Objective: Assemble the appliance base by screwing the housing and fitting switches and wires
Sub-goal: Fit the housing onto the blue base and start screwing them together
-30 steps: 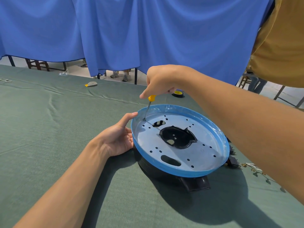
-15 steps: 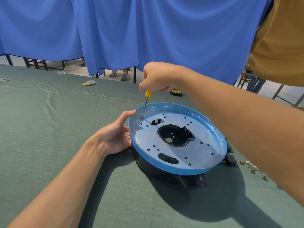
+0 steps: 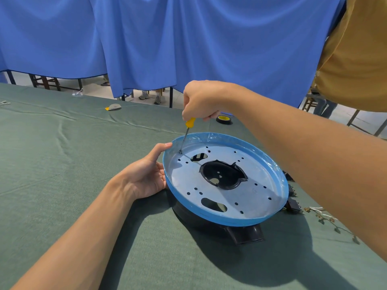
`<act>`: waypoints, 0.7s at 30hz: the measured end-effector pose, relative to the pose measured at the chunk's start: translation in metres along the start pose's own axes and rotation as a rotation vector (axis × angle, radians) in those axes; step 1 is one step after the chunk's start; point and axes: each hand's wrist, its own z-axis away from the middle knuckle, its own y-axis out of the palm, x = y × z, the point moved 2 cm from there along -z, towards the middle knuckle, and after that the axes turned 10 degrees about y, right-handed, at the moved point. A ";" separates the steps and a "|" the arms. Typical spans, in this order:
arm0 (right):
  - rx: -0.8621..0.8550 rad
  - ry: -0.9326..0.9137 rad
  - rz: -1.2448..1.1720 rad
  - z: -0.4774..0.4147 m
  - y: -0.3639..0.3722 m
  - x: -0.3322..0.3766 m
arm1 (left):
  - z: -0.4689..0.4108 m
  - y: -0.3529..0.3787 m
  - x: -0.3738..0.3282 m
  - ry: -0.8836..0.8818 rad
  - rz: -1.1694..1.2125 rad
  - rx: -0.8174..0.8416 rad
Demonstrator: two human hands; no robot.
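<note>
the screwdriver (image 3: pixel 189 123) is gripped by the right hand (image 3: pixel 201 99), fingers curled round its yellow handle. its tip is set on a screw (image 3: pixel 180 152) just below that hand. the blue-rimmed housing (image 3: pixel 230 222) is steadied on the surface (image 3: pixel 62 164) by the left hand (image 3: pixel 146 176), thumb laid on the rim, fingers tucked beneath.

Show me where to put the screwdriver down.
Lay the screwdriver on the bare cloth left of the left hand, or in front of the base. Right of the base is crowded: switches and wires.
</note>
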 end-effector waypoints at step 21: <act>0.013 -0.233 -0.094 0.025 -0.003 0.014 | 0.011 0.002 -0.016 0.044 -0.788 -0.108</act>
